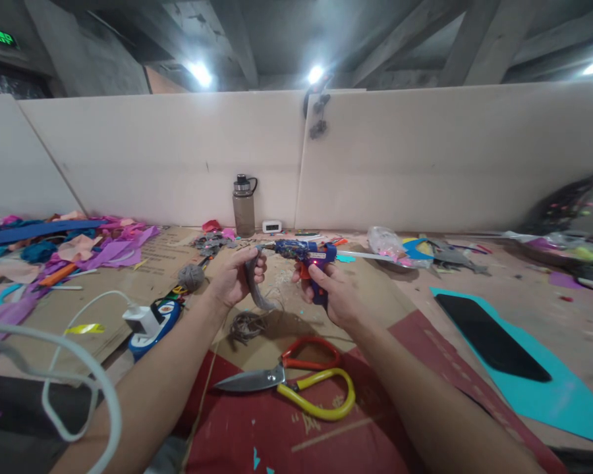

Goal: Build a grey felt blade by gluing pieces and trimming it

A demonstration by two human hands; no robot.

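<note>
My right hand [329, 289] is wrapped round the handle of a blue glue gun [296, 250], with a white glue stick out of its back end. Its nozzle points left and is at the top of a grey strip [253, 283], touching or nearly so. That strip is pinched in my left hand [237, 276] and hangs down below the fingers. Under the hands lies a tangle of grey-brown yarn [247, 326]. Scissors [271, 378] with one red and one yellow handle rest on the cardboard [257, 434], nearer to me.
Left: a power strip [155, 332] with a white plug, a white cable [113, 401], a grey yarn ball [191, 276] and fabric scraps [113, 250]. Back: a bottle [244, 210] and small clock [271, 226]. Right: a black phone [491, 336] on a turquoise sheet [563, 401].
</note>
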